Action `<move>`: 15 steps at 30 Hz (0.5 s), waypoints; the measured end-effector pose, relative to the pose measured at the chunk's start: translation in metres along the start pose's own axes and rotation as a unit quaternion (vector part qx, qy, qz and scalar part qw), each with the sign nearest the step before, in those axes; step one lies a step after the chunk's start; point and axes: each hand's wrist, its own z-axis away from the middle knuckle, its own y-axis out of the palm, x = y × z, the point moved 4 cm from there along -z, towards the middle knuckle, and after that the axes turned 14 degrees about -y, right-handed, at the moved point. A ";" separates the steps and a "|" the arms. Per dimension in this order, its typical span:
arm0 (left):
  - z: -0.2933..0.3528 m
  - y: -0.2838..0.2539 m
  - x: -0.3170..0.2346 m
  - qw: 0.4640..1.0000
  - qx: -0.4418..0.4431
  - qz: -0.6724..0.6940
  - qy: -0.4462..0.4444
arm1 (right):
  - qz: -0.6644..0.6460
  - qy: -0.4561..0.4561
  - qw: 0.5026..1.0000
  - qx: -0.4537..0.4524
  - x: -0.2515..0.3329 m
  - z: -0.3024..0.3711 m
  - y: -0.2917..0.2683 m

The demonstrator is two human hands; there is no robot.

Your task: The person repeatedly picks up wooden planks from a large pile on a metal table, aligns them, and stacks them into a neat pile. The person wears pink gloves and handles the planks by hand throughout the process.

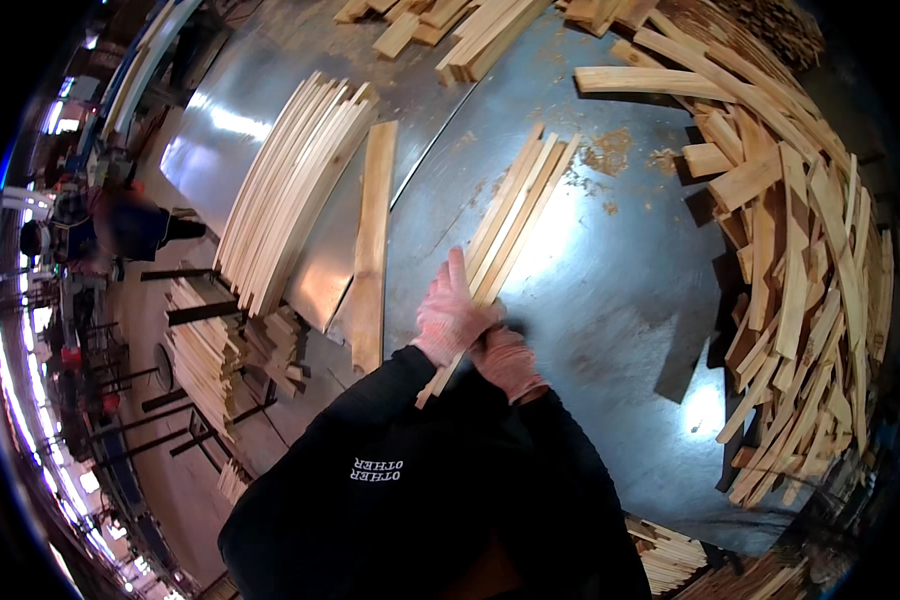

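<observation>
L hand (444,318) grips sticks (515,215), fingers pressed together, prob. keeping 'em bunched; R hand (510,364) nr. right side, can't tell its fingers.

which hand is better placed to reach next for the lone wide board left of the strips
Probably the left hand: it is nearer the lone wide board, while the right hand sits farther off, right of the wooden strips.
</observation>
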 end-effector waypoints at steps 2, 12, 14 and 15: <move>-0.005 -0.008 -0.007 0.993 0.077 0.014 -0.088 | -0.098 -0.025 0.992 -0.075 -0.009 0.011 -0.003; -0.040 0.069 0.023 0.672 0.362 0.642 -0.067 | -0.584 0.082 0.770 -0.244 -0.022 0.045 0.001; -0.034 0.051 0.031 0.864 0.221 0.448 -0.062 | -0.577 0.080 0.769 -0.263 -0.003 0.043 -0.012; -0.030 0.052 0.036 0.897 0.196 0.393 -0.049 | -0.542 0.070 0.799 -0.252 -0.003 0.043 -0.008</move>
